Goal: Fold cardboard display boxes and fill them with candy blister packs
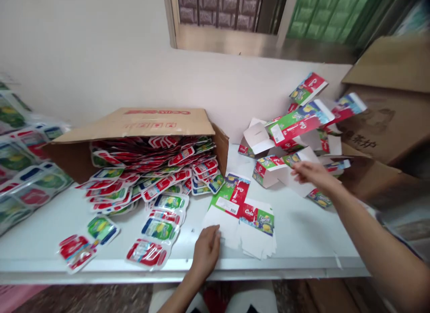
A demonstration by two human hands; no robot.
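Observation:
My left hand (206, 249) rests at the near left edge of a stack of flat printed cartons (231, 207), its fingers curled together with nothing showing in them. These cartons have red, green and white panels marked Cola and Sprite. Farther right, my right hand (311, 175) is at the near side of a heap of folded cartons (292, 129). Its fingers are pinched in front of an opened-up carton's white panel (307, 157); whether they grip it I cannot make out.
A cardboard box (161, 120) on its side spills red and green bottle-shaped packets (161, 187) onto the white table (312, 241). Loose packets (79, 252) lie near the front edge. Plastic-wrapped packets (33, 169) stand at the left, large brown boxes (386, 120) at the right.

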